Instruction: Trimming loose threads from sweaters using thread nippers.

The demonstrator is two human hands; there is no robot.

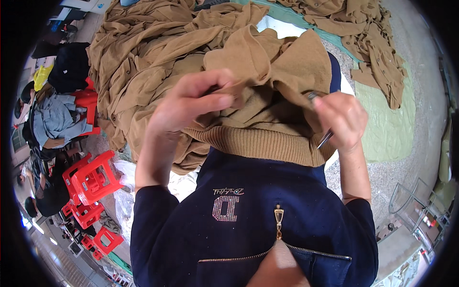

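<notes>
A brown knit garment (267,143) with a ribbed band lies bunched over my lap, its ribbed edge toward me. My left hand (196,100) pinches a fold of its cloth between thumb and fingers. At the garment's right side, my right hand (342,119) is closed around a small metal tool (325,137). A pointed tip shows below the fist and a metal end above it; the palm hides the rest, so its kind is unclear. The right fingers also touch or nearly touch the garment's edge.
A large heap of brown knit garments (143,62) rises at the far left. More brown garments (368,43) lie on green sheeting (387,124) at the far right. Red plastic stools (98,179) stand left, with grey clothing (60,117) behind. A metal frame (416,203) is at right.
</notes>
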